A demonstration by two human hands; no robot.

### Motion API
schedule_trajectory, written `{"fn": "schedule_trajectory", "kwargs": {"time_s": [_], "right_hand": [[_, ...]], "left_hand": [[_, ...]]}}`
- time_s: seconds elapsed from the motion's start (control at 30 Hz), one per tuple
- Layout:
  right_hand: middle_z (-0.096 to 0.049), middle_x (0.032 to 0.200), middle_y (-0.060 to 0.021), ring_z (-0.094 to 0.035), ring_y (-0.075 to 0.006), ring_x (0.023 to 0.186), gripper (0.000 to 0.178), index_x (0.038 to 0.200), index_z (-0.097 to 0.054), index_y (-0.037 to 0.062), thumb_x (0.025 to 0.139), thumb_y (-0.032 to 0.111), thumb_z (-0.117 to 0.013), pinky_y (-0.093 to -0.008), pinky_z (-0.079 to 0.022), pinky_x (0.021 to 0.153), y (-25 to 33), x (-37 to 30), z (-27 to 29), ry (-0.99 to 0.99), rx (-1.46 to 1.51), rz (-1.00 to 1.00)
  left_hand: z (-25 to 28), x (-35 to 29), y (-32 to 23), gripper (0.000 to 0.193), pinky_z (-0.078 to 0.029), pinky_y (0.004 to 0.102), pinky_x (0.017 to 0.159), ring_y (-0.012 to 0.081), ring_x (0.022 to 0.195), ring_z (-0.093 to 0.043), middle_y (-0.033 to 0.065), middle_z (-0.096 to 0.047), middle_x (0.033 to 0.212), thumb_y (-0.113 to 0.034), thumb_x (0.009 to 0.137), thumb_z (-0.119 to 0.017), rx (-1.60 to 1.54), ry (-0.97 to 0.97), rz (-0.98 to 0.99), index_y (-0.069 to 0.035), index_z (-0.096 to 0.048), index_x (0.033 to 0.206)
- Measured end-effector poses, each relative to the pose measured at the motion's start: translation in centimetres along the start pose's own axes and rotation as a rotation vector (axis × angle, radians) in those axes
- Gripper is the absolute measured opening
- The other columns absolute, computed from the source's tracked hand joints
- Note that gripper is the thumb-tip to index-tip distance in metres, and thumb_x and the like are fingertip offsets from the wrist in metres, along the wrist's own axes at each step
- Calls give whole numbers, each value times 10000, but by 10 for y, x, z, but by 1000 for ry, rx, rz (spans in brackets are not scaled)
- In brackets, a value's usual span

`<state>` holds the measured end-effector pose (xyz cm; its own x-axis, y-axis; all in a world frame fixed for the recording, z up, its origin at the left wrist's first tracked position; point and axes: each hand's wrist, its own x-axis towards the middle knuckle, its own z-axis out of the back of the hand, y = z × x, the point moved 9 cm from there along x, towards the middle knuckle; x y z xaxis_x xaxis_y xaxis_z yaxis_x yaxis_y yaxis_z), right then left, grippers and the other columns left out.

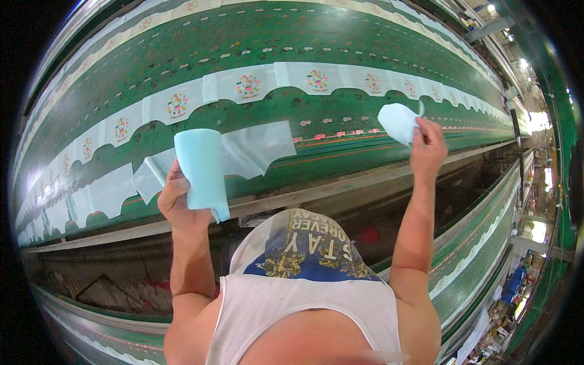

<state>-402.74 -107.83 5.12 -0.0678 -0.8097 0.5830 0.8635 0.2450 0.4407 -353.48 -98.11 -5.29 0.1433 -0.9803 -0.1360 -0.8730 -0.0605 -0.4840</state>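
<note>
At the far left I see a near row of pale blue pieces [112, 198] along the edge of the green table [365, 58]; I'd take their line as my guide. Next comes my left hand [177, 191], half closed around the lower left side of a pale blue fabric bundle [204, 161], thumb to the near side and most of the fingers hidden behind it. I judge a light, cradling grip best, so the layers don't crease. That forearm stands nearly upright from the body, holding the bundle above the table's near edge.

Just right of the bundle, and partly behind it, a flat blank piece [261, 146] lies on the table, somewhat slanted; I'd smooth it square before adding beside it. Beyond it runs a printed row [248, 88], a useful check for straightness.

Farthest right, my right hand [429, 143] pinches the edge of a loose pale blue piece [396, 123] between thumb and forefinger, the other fingers curled in. The arm bends at the elbow, the hand well apart from the left. I'd free the curled edge first, then lower it flat, without dragging.
</note>
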Motion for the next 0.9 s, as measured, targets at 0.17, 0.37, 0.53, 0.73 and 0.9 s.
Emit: {"fn": "schedule_trajectory", "kwargs": {"time_s": [0.17, 0.37, 0.53, 0.73, 0.9], "right_hand": [[-706, 1088, -160, -696, -313, 974, 280, 1096, -722, 8, 833, -54, -647, -374, -564, 848, 14, -38, -106, 252, 164, 26], [-703, 1080, -177, -684, -360, 990, 260, 1062, -722, -1, 818, -24, -636, -427, -554, 869, 43, -98, -210, 435, 373, 1], [-700, 1044, -172, -688, -331, 922, 244, 1080, -724, 11, 857, 4, -626, -392, -553, 846, 90, -130, -236, 535, 534, 234], [-715, 983, -112, -690, -215, 830, 216, 1117, -718, 26, 913, 40, -647, -309, -555, 756, 78, -141, -193, 870, 676, 46], [-723, 922, -87, -664, -107, 780, 168, 1027, -710, -11, 954, 141, -720, -272, -536, 697, 41, -117, -98, 867, 1253, -442]], "left_hand": [[-6, -11, -6, 555, -565, 424, 984, 309, 1076, -688, 205, -681, 1187, -113, 776, -541, -5, 2, -17, 83, -590, 1293], [-31, -31, -10, 539, -554, 428, 1008, 309, 1105, -676, 217, -678, 1193, -100, 777, -533, 138, 3, -123, 95, -593, 1275], [-16, -42, 15, 541, -558, 411, 994, 291, 1091, -684, 211, -684, 1193, -106, 770, -569, 361, -84, -241, 102, -593, 1269], [-79, -42, 106, 389, -585, 329, 867, 183, 955, -710, 158, -718, 1099, 19, 808, -662, 102, 58, 86, 67, -649, 1194], [-112, -31, 209, 250, -541, 269, 777, 112, 826, -678, 67, -745, 991, 35, 871, -732, 483, -80, 25, 24, -708, 1119]]}}
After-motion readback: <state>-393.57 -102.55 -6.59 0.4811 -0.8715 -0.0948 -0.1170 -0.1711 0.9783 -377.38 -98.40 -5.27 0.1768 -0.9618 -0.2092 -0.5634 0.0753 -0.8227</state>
